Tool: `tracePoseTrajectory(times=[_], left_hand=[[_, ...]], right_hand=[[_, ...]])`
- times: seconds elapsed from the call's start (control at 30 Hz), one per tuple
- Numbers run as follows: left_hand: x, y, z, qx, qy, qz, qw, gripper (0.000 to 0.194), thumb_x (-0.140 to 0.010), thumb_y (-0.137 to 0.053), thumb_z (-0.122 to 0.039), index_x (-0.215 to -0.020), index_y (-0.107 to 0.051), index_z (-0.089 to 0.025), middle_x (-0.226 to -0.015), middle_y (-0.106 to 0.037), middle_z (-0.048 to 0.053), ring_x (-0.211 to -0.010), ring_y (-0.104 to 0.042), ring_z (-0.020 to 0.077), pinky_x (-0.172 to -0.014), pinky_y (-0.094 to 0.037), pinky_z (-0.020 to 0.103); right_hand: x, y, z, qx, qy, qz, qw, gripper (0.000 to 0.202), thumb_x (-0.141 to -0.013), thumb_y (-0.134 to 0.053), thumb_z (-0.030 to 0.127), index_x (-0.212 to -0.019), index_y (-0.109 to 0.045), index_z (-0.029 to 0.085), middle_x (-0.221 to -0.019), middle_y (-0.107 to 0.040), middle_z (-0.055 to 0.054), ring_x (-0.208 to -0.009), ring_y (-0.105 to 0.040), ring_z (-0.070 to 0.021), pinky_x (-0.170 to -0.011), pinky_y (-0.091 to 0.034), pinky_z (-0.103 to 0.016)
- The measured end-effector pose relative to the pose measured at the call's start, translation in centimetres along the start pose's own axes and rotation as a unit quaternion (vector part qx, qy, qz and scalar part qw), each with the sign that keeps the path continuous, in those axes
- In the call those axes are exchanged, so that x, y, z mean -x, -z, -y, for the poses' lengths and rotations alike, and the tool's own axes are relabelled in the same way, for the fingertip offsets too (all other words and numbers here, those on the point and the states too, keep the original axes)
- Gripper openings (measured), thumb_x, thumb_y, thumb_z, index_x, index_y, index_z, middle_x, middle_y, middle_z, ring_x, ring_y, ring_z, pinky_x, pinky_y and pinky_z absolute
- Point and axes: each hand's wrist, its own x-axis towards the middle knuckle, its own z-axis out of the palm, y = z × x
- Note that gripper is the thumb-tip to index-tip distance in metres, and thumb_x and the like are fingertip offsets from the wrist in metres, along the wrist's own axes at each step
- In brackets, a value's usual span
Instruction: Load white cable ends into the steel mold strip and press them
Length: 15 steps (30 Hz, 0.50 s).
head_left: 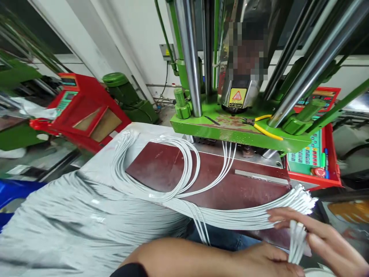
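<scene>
Hold the bunch of white cable ends (296,242) pinched low in the left hand (259,254), steadied by partly curled fingers of the right hand (331,238), with level tips and uncrossed strands. Just beyond the right fingertips, avoid snagging the longer cable bundle (245,219); farther ahead of both hands, leave slack in the cables (226,169) under the green press plate (201,129).

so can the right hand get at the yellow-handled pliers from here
Probably yes: the pliers lie uncovered near the front of the green plate, though the right hand is at a cable bunch.
</scene>
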Motion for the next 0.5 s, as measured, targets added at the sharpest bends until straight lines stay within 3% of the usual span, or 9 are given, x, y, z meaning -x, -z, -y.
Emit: tracePoseTrajectory(times=[0.07, 0.1, 0.2, 0.33, 0.37, 0.43, 0.5], left_hand=[[-0.3, 0.0, -0.3, 0.033, -0.016, -0.027, 0.999, 0.062, -0.053, -0.060, -0.074, -0.068, -0.060, -0.014, -0.054, -0.050, -0.002, -0.039, -0.034, 0.0050, -0.040, -0.023, 0.021], [-0.6, 0.0, -0.3, 0.052, -0.027, -0.040, 0.997, 0.058, -0.056, -0.061, -0.070, -0.069, -0.060, -0.014, -0.052, -0.050, -0.002, -0.037, -0.033, 0.0050, -0.039, -0.022, 0.021], [-1.6, 0.5, 0.6, 0.112, -0.064, -0.054, 0.990, 0.048, -0.069, -0.059, -0.059, -0.082, -0.062, -0.013, -0.050, -0.054, 0.000, -0.036, -0.043, 0.0085, -0.039, -0.026, 0.020], [-2.0, 1.3, 1.7, 0.170, -0.104, -0.053, 0.979, 0.041, -0.074, -0.061, -0.051, -0.084, -0.061, -0.011, -0.054, -0.058, 0.002, -0.046, -0.054, 0.0126, -0.049, -0.044, 0.026], [-1.8, 1.5, 1.7, 0.177, -0.109, -0.066, 0.976, 0.040, -0.075, -0.062, -0.050, -0.083, -0.061, -0.011, -0.056, -0.059, 0.003, -0.048, -0.055, 0.0131, -0.052, -0.046, 0.028], [-0.9, 1.8, 1.0, 0.185, -0.119, -0.115, 0.969, 0.036, -0.078, -0.060, -0.046, -0.084, -0.059, -0.011, -0.060, -0.059, 0.003, -0.050, -0.055, 0.0133, -0.053, -0.047, 0.029], [0.2, 2.1, -0.1, 0.186, -0.136, -0.168, 0.958, 0.030, -0.083, -0.056, -0.042, -0.087, -0.058, -0.012, -0.063, -0.058, 0.002, -0.051, -0.053, 0.0126, -0.052, -0.046, 0.028]], right_hand=[[-0.2, -0.4, 1.3, 0.099, -0.028, 0.094, 0.990, 0.039, -0.083, -0.058, 0.045, -0.118, -0.062, 0.026, -0.121, -0.058, -0.009, -0.115, -0.051, -0.0306, -0.098, -0.042, -0.041], [-0.4, -0.7, 2.0, 0.116, -0.039, 0.111, 0.986, 0.039, -0.084, -0.059, 0.043, -0.118, -0.062, 0.026, -0.118, -0.060, -0.009, -0.111, -0.054, -0.0289, -0.095, -0.044, -0.040], [-1.6, -1.6, 3.8, 0.102, -0.020, 0.055, 0.993, 0.040, -0.091, -0.048, 0.043, -0.125, -0.056, 0.024, -0.118, -0.060, -0.008, -0.108, -0.056, -0.0241, -0.092, -0.046, -0.036], [-3.2, -1.7, 4.9, 0.159, 0.026, 0.103, 0.981, 0.037, -0.091, -0.050, 0.042, -0.122, -0.058, 0.025, -0.112, -0.064, -0.004, -0.096, -0.063, -0.0199, -0.086, -0.048, -0.030], [-3.7, -1.6, 4.8, 0.170, 0.027, 0.090, 0.981, 0.035, -0.092, -0.047, 0.042, -0.120, -0.058, 0.025, -0.109, -0.066, -0.004, -0.090, -0.064, -0.0181, -0.082, -0.049, -0.028], [-5.3, -1.1, 4.2, 0.217, 0.039, -0.005, 0.975, 0.032, -0.095, -0.043, 0.039, -0.118, -0.059, 0.023, -0.108, -0.065, -0.004, -0.089, -0.063, -0.0174, -0.081, -0.049, -0.029], [-7.2, -0.4, 2.8, 0.326, 0.069, -0.125, 0.935, 0.032, -0.091, -0.051, 0.036, -0.117, -0.058, 0.019, -0.111, -0.062, -0.008, -0.100, -0.057, -0.0220, -0.090, -0.044, -0.036]])
